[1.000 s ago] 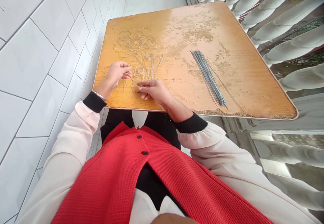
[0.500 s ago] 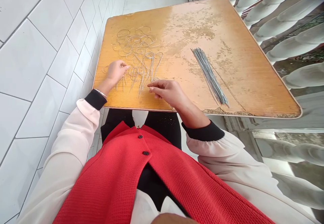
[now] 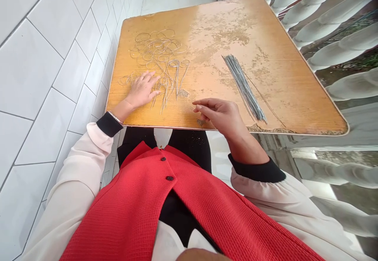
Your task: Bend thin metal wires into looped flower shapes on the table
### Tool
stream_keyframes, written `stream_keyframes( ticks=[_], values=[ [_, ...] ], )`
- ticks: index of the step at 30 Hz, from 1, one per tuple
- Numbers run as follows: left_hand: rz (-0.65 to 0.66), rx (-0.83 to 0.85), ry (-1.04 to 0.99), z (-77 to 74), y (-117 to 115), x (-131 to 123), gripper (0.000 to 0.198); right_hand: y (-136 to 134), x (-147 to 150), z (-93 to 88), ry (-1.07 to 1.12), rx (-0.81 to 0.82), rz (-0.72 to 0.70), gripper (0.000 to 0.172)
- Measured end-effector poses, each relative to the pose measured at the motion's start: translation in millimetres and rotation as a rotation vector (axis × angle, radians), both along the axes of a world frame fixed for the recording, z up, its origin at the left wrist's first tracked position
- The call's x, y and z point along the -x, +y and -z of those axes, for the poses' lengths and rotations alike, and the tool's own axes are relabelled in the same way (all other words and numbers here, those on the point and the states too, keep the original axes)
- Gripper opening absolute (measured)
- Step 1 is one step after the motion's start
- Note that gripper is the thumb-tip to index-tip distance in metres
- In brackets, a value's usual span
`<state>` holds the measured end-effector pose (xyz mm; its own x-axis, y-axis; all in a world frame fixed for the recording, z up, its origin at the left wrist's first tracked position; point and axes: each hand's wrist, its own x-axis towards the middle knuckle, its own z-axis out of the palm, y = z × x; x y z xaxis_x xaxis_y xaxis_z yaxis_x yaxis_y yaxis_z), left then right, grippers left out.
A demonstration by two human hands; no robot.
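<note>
My left hand [image 3: 143,89] lies palm down with its fingers spread on bent wires [image 3: 167,84], several of which have a looped end and straight legs. Farther back on the table is a tangle of thin wire rings [image 3: 159,46]. My right hand [image 3: 220,113] hovers above the near edge, its index finger and thumb slightly apart and the other fingers curled. Nothing shows between its fingertips. To its right lies a bundle of straight grey wires [image 3: 245,87], with one single wire [image 3: 267,103] slanting beside it.
The wooden table [image 3: 310,107] has a worn, peeling top and a chipped near edge. A white tiled wall [image 3: 41,64] runs close along the left. White balusters [image 3: 325,28] stand along the right side.
My left hand has gone from a pinch to spread fingers on the wires, moving slightly right. My right hand has moved right, away from the bent wires and toward the straight bundle.
</note>
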<state>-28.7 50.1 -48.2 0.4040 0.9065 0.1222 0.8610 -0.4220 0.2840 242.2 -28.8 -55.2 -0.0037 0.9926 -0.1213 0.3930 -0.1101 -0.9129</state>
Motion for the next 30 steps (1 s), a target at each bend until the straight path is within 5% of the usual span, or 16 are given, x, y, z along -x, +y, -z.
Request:
stream_keyframes(
  ticks=[8,13,19,30],
  values=[
    [0.009,0.149,0.134,-2.6,-7.4,-8.8,0.065,-0.3,-9.9,5.6,-0.046,-0.038,0.021,0.024],
    [0.011,0.008,-0.080,5.2,-1.5,3.9,0.067,16.3,-40.3,-15.7,-0.646,-0.253,0.267,0.032],
    [-0.064,-0.145,-0.311,-5.8,-9.0,20.2,0.056,42.3,-72.1,-24.6,-1.094,0.092,0.213,0.051],
    [-0.076,-0.064,-0.423,-4.1,-25.5,16.6,0.034,48.5,-73.4,-34.3,-1.146,0.157,0.190,0.041]
  ],
)
